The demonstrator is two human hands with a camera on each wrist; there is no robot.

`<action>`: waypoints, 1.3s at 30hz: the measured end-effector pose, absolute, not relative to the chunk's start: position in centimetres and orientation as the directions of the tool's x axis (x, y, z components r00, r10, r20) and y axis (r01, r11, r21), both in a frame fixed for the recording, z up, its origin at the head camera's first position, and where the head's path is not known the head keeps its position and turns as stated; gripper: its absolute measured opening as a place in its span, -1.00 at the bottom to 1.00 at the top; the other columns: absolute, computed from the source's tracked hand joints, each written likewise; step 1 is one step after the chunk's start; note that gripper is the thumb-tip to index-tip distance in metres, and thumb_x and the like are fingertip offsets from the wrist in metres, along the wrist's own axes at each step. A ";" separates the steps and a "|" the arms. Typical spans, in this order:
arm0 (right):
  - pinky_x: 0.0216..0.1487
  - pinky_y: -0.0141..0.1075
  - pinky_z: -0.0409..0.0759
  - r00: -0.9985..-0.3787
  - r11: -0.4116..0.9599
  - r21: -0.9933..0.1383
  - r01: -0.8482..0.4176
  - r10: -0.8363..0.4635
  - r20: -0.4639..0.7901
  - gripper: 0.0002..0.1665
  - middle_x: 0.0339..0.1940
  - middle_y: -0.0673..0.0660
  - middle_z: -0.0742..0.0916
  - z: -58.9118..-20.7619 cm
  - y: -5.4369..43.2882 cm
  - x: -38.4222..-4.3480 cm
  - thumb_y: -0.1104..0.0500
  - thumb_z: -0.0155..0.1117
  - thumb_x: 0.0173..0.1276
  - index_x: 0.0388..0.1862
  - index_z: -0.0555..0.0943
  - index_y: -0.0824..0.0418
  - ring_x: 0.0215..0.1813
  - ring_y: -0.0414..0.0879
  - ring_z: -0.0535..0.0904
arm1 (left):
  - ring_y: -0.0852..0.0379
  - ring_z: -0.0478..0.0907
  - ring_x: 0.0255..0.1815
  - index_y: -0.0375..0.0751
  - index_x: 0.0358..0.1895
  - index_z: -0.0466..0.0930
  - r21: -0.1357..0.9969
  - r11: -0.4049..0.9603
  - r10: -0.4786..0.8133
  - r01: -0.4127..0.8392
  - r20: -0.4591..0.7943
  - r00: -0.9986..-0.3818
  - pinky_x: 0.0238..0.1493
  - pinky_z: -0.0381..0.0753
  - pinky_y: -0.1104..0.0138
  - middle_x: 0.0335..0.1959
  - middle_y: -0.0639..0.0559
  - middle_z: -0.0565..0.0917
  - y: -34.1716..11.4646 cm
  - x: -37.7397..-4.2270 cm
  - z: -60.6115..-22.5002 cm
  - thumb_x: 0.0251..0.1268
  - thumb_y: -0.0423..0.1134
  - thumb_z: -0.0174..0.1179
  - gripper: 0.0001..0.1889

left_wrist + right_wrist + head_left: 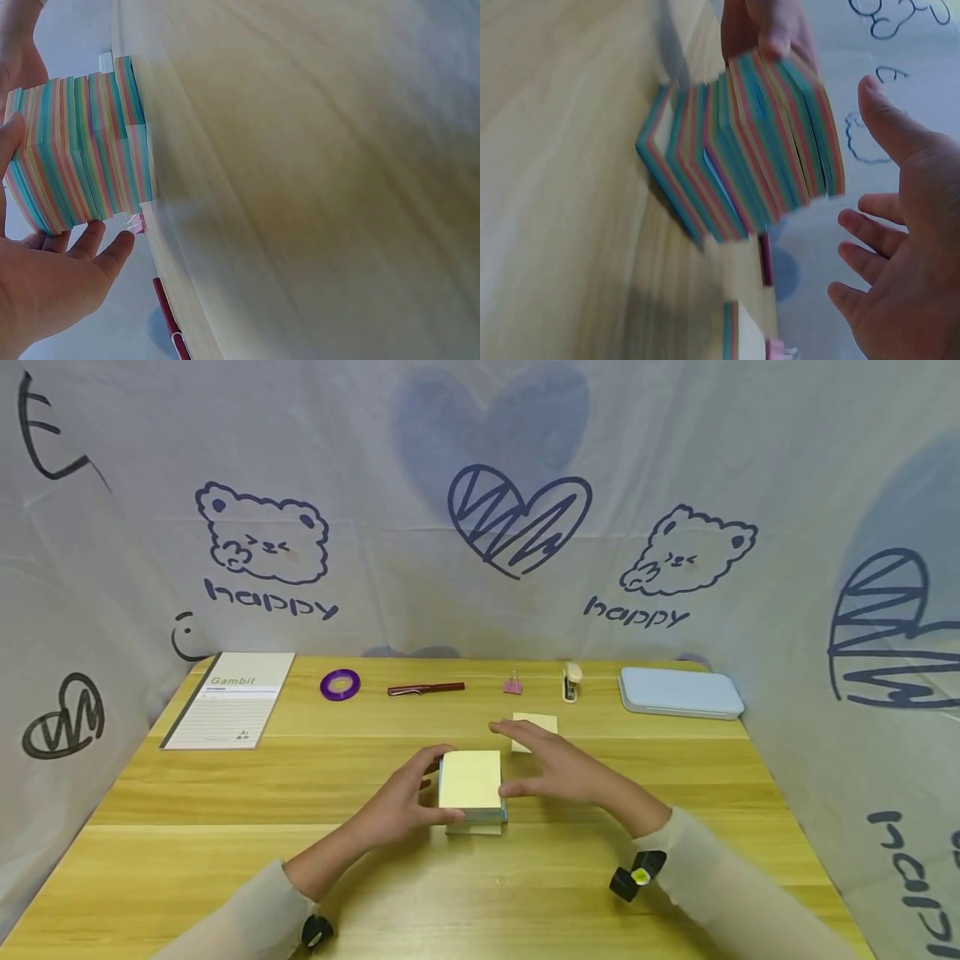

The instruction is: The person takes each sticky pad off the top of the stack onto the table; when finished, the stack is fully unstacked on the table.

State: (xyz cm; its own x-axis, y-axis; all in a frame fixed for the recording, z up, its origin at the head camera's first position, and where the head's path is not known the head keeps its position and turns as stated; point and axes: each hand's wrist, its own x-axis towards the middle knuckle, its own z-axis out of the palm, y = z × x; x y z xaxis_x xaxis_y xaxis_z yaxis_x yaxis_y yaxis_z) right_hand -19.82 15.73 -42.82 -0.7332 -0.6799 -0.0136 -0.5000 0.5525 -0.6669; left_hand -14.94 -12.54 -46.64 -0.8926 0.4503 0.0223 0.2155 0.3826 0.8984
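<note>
A tall stack of sticky note pads [469, 779], pale yellow on top, stands near the middle of the table. Its sides show teal, pink and yellow layers [79, 150], and the pads sit slightly out of line. My left hand [397, 806] holds the stack from the left, thumb at the near side and fingers at the far side. Spread fingers mark my right hand [558, 768], just right of the stack; the right wrist view shows a gap between that hand [926, 247] and the pads. Behind it lies another yellow sticky note pad [536, 722], partly covered by the hand.
Along the back of the wooden table [225, 860] lie a notebook [232, 702], a purple tape roll [340, 685], a dark red pen [426, 689], a pink binder clip [513, 684], a small stapler [571, 683] and a light blue case [681, 692]. A patterned curtain [375, 543] hangs behind.
</note>
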 end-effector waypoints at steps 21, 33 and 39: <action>0.52 0.08 0.37 -0.717 0.533 -0.657 -0.532 -0.697 0.015 0.12 0.60 0.14 0.37 -43.9 12.7 -17.3 -0.19 0.52 0.27 0.65 0.21 0.15 0.56 0.13 0.32 | -0.33 0.27 0.52 -0.27 0.56 0.18 0.901 0.376 0.465 0.217 0.019 -0.885 0.47 0.29 -0.27 0.50 -0.22 0.35 -12.7 -15.0 -46.6 0.19 -0.16 0.54 -0.06; 0.50 0.03 0.41 -0.712 0.524 -0.646 -0.554 -0.701 0.042 0.06 0.55 0.14 0.43 -43.6 12.7 -17.4 -0.13 0.54 0.28 0.62 0.27 0.19 0.53 0.10 0.37 | -0.32 0.26 0.53 -0.25 0.57 0.16 0.903 0.383 0.459 0.194 -0.003 -0.889 0.48 0.28 -0.26 0.52 -0.21 0.33 -12.7 -14.9 -46.4 0.19 -0.15 0.54 -0.05; 0.48 0.03 0.44 -0.706 0.509 -0.651 -0.563 -0.706 0.059 0.01 0.52 0.11 0.46 -43.3 13.5 -17.8 -0.11 0.54 0.29 0.60 0.31 0.18 0.51 0.07 0.40 | -0.31 0.27 0.52 -0.27 0.59 0.14 0.897 0.394 0.460 0.203 -0.001 -0.888 0.47 0.31 -0.25 0.51 -0.23 0.32 -12.6 -14.9 -46.4 0.21 -0.17 0.53 -0.04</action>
